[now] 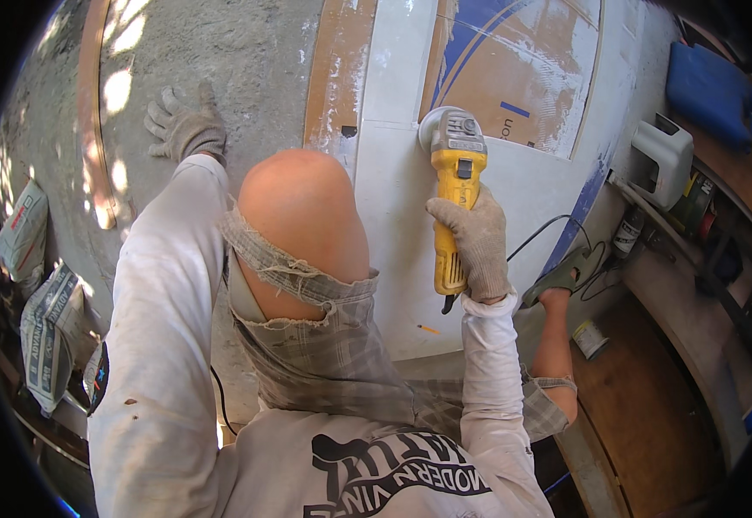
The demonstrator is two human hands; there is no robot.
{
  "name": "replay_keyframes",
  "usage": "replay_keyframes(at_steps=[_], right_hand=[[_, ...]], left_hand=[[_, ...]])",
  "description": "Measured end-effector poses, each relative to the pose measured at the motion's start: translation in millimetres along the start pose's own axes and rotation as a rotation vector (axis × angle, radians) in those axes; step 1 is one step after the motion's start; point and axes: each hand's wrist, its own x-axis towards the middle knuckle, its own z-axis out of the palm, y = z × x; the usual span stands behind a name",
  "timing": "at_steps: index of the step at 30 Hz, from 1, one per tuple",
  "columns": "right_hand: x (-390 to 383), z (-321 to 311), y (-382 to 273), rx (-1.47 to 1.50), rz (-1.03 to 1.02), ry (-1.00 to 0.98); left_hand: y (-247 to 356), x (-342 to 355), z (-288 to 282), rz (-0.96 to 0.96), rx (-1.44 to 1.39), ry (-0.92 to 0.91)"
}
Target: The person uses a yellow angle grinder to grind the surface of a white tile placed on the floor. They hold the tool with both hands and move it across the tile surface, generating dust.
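Note:
My right hand (474, 242), in a grey work glove, is wrapped round the yellow body of an angle grinder (460, 177). The grinder's disc (435, 129) is at the surface of a white panel (398, 224), beside an opening; whether it touches cannot be told. Gloved too, my left hand (184, 123) lies on the grey concrete floor (246, 78) with its fingers spread, holding nothing. Brown cardboard (514, 78) with blue print shows inside the panel's opening. A small orange pencil-like piece (429, 329) lies on the panel near my leg.
A wooden strip (93, 112) lies on the floor at the left, with two bags (50, 337) nearer me. To the right are a blue container (709, 91), a white jug (662, 160), a small can (590, 339) and boards. A black cord (549, 223) loops beside my right foot.

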Motion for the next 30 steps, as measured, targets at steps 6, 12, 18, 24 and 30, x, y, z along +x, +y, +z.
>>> replay_keyframes(at_steps=[6,12,18,24,30], right_hand=[[0.6,-2.6,3.2,-0.004,-0.011,0.001],[0.9,-2.9,1.6,-0.003,-0.009,-0.012],[-0.7,-1.8,1.8,0.0,-0.014,-0.021],[-2.6,-3.4,0.7,-0.049,-0.011,0.024],[-3.8,-3.0,-0.6,-0.042,-0.016,0.027]], left_hand=[[-0.5,0.2,-0.7,0.004,-0.038,-0.008],[-1.4,0.4,0.7,0.005,-0.047,-0.005],[-1.3,0.8,1.6,-0.002,-0.034,-0.01],[-2.1,0.6,1.8,0.009,-0.054,0.003],[-1.5,0.9,2.5,0.004,-0.033,0.009]])
